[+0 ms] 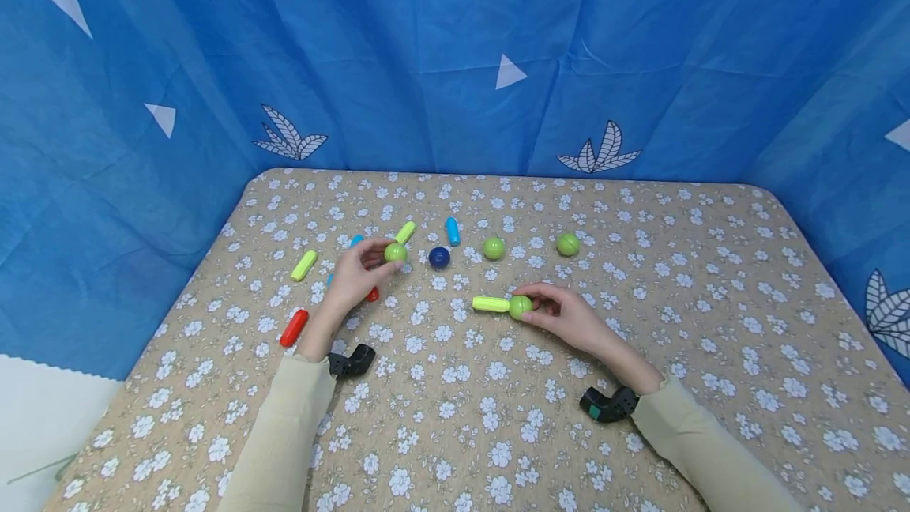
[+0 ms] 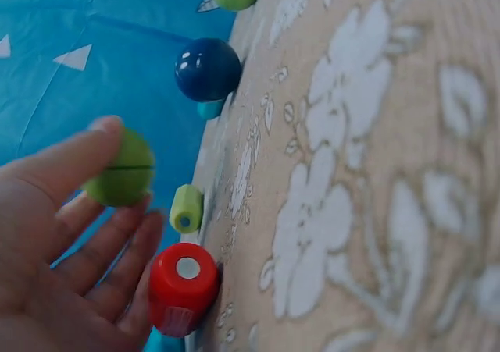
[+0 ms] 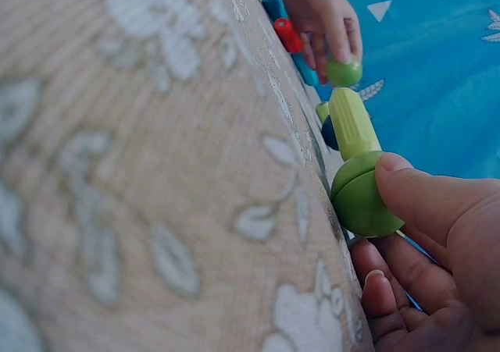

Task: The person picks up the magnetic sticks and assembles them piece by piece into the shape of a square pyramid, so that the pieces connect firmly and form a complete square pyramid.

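Note:
My left hand (image 1: 355,271) pinches a green ball (image 1: 396,252) between thumb and fingers; a dark seam crosses the ball (image 2: 125,167) in the left wrist view. A red rod (image 2: 183,289) with a pale round spot on its end lies by the left fingers. My right hand (image 1: 565,318) pinches another green ball (image 1: 520,306), its thumb on the ball's side (image 3: 363,196). A yellow-green ribbed rod (image 1: 490,304) points left from that ball, end touching it. Just right of the left hand sits a dark blue ball (image 1: 439,257).
Two green balls, one nearer (image 1: 494,248) and one farther right (image 1: 568,244), rest behind the hands. A blue rod (image 1: 453,231), yellow-green rods (image 1: 304,265) and a red rod (image 1: 294,328) lie about. Other rods are partly hidden by the left hand. A blue curtain (image 1: 455,62) borders the flowered tabletop (image 1: 455,433).

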### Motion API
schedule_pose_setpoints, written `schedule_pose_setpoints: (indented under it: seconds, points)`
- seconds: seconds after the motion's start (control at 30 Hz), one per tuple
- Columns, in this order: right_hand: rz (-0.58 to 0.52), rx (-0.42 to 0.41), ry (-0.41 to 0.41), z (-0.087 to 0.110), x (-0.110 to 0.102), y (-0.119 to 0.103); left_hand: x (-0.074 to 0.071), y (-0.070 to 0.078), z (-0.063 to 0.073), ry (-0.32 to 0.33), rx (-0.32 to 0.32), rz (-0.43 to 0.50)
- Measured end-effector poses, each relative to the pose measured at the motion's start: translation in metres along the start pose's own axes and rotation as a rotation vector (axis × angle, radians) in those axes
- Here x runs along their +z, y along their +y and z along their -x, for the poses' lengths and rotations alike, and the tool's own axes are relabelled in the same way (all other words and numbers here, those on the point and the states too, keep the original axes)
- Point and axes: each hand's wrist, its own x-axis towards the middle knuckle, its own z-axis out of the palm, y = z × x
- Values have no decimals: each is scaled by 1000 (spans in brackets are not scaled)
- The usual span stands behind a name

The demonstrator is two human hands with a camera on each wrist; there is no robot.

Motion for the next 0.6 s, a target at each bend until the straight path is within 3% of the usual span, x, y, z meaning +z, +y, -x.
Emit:
schedule_pose_setpoints:
  seconds: [0.17,0.27,0.4,0.6]
  points:
    - [-8,2,-9,0,0,-1,-1,9,3,52,14,-13]
    - [-6,4,-6,0,0,-1,1,16,6,33,26,25]
    - [-1,5,3,0,0,-1,10,24,9,-44,62,119]
    - [-3,9,-4,0,-1,-1,30,29,15,-206,45,128]
